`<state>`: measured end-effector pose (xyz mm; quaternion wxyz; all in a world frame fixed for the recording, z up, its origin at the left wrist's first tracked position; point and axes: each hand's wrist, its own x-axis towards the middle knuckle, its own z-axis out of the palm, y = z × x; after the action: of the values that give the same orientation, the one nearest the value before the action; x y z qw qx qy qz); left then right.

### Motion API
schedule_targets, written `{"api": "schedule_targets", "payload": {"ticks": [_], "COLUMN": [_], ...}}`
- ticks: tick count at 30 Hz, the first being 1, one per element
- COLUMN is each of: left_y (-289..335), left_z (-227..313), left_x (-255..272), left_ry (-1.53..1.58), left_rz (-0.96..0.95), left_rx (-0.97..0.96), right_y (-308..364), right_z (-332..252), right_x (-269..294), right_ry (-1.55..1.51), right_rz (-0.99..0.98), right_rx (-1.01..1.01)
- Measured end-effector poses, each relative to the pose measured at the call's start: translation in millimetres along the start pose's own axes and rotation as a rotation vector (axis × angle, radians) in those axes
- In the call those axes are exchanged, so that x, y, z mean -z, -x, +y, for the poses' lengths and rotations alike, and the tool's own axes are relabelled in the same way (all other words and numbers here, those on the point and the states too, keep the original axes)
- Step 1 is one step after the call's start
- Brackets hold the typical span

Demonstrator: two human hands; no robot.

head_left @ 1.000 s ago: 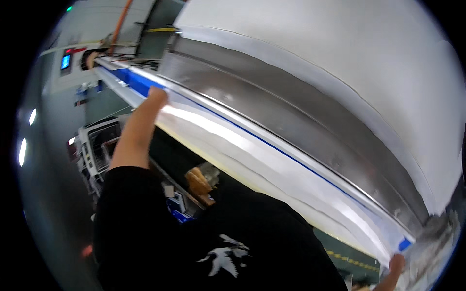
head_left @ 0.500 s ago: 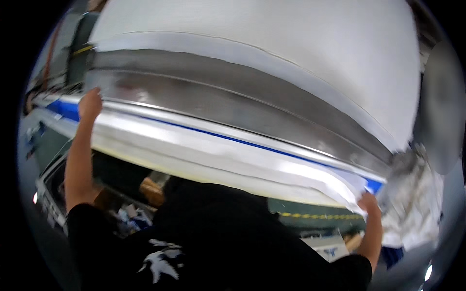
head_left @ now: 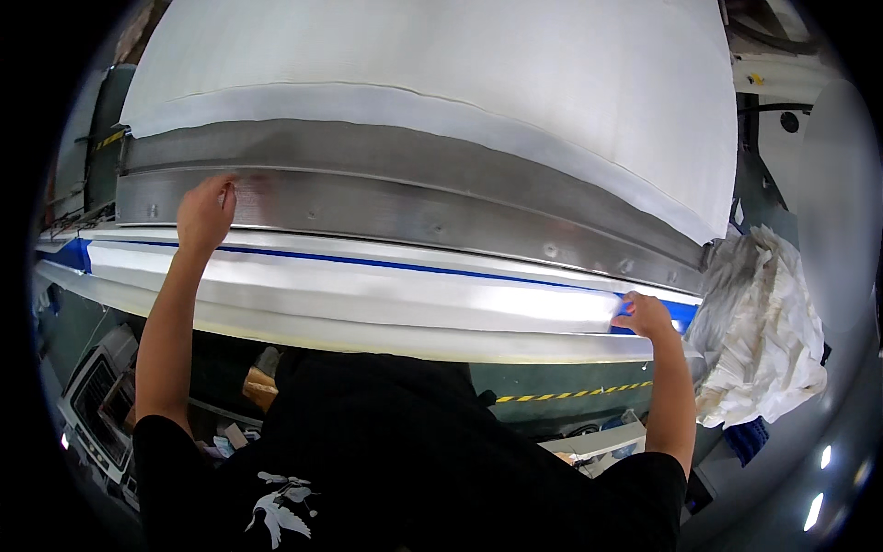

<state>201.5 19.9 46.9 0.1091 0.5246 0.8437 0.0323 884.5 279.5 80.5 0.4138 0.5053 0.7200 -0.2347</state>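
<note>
A long white fabric strip (head_left: pixel 386 287) lies along a blue-surfaced bar in front of me. My left hand (head_left: pixel 207 213) is raised over the lower metal plate near its left end, fingers loosely bent and thumb apart, with nothing seen in it. At the strip's right end is my right hand (head_left: pixel 644 316), its thumb and fingers spread at the fabric edge over the blue surface (head_left: pixel 682 313). Whether those fingertips touch the strip I cannot tell. Beyond the strip runs a grey metal plate (head_left: pixel 386 207), and a wide white sheet (head_left: pixel 441 55) spreads behind it.
Crumpled white fabric (head_left: pixel 759 322) hangs at the right end of the bar. A pale padded edge (head_left: pixel 368 336) runs close to my body. Below are a white-framed box (head_left: pixel 97 405) at left and a yellow-black floor stripe (head_left: pixel 570 393).
Both hands were closed at the strip's two ends and have opened. The strip now lies flatter along the bar. My left hand has moved right onto the metal plate, my right hand leftward and up.
</note>
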Motion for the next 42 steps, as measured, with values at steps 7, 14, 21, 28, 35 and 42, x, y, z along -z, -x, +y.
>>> {"api": "schedule_targets", "payload": {"ticks": [7, 14, 21, 28, 35, 42], "left_y": [-4.9, -48.0, -42.3, -43.6, -46.2, -47.0], "left_z": [-120.7, -138.4, -144.7, -149.9, -152.8, -155.4], "left_x": [-19.1, -18.7, -33.4, -26.2, -26.7, -26.5], "left_ry": [-0.179, -0.132, 0.123, 0.199, 0.223, 0.233], "left_rz": [0.306, 0.381, 0.570, 0.619, 0.595, 0.583], "left_rx": [0.113, 0.245, 0.178, 0.150, 0.169, 0.190], "right_y": [-7.4, -24.6, -50.2, -82.4, -118.8, -117.8], "right_z": [-20.7, -198.8, -489.3, -750.3, -854.9, -866.8], "right_x": [-15.8, 38.9, 144.9, 215.7, 240.1, 237.7], "right_ry": [0.275, -0.088, -0.089, -0.271, -0.272, -0.232], "right_rz": [0.028, 0.259, 0.442, 0.467, 0.540, 0.615], "right_rx": [-0.069, 0.230, 0.817, 1.118, 1.143, 1.015]}}
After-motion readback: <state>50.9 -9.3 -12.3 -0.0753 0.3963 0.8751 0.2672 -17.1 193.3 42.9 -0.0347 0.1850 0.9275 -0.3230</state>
